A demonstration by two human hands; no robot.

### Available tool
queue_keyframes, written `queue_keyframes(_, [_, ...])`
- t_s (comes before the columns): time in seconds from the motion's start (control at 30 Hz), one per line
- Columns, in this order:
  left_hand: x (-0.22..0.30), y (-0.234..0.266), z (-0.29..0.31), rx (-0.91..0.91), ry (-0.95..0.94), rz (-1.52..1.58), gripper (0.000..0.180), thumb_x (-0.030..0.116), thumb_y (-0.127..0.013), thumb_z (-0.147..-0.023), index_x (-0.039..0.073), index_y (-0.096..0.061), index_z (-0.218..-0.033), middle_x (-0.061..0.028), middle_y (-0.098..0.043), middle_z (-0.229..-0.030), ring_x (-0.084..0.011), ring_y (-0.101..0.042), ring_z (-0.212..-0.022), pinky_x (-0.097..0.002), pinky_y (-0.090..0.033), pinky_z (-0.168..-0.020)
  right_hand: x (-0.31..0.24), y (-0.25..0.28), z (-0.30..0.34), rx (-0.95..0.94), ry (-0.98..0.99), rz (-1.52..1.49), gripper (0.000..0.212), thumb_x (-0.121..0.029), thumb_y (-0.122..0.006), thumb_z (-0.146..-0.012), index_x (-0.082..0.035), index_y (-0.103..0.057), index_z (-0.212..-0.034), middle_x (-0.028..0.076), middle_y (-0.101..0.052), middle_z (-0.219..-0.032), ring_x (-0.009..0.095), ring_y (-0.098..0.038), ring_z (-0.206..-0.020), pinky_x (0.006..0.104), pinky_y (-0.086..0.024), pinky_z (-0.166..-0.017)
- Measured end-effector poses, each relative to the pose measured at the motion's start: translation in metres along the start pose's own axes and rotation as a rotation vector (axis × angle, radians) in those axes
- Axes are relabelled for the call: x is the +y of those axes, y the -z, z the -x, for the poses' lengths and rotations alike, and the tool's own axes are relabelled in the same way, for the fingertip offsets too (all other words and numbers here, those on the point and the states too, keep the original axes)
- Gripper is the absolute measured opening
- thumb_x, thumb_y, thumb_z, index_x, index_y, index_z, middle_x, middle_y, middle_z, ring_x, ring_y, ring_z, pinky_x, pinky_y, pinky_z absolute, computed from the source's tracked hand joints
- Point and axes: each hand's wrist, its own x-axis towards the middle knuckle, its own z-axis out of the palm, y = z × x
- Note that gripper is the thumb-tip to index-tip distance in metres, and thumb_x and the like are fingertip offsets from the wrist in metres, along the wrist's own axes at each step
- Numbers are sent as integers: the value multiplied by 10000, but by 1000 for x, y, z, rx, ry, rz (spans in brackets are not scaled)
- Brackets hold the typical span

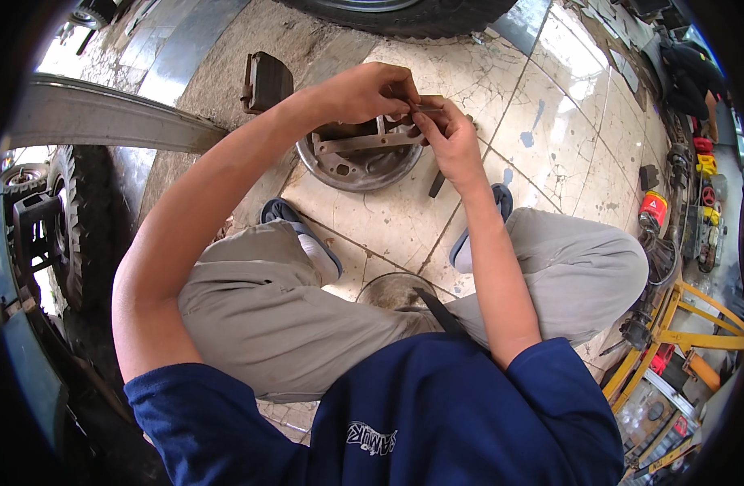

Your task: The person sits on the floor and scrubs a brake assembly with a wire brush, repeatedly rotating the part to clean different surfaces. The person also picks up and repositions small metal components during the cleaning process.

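My left hand and my right hand meet over the far edge of a round metal brake backing plate on the tiled floor. Between their pinched fingertips is a small thin metal piece; its exact kind is too small to make out. Both hands seem closed on it. A flat metal bar crosses the plate below my fingers, and my left hand and forearm hide part of the assembly. Beside the plate, under my right wrist, lies a dark narrow strip or handle.
A dark block-like part stands left of the plate. Large tyres are ahead and at left, near a metal beam. To the right are a red-and-yellow can, a yellow metal frame, scattered tools and another person.
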Motion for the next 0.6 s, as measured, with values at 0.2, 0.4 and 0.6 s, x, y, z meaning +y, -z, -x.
queue_keyframes(0.2, [6, 2, 2, -41, 54, -252, 249, 61, -670, -889, 27, -626, -1132, -114, -696, -1026, -217, -666, -959, -354, -515, -853, 14, 5, -8, -56, -9, 55, 244, -126, -691, -934, 22, -638, -1121, 98, -734, -984, 125, -681, -826, 261, -522, -765])
queue_keyframes(0.4, [41, 21, 12, -176, 174, -602, 312, 205, -614, -930, 102, -626, -1225, -137, -681, -1098, -296, -655, -1019, -412, -513, -877, 12, -27, -3, -200, -102, 413, 202, -114, -714, -908, -8, -671, -1075, 94, -741, -957, 137, -691, -831, 274, -527, -758])
queue_keyframes(0.6, [43, 64, 6, 27, 7, -582, 391, 280, -624, -924, 75, -622, -1257, -174, -688, -1161, -304, -662, -1078, -421, -513, -932, 29, -81, -15, -370, 178, 935, 200, -240, -708, -873, -90, -702, -1005, 77, -708, -993, 264, -712, -877, 377, -543, -749])
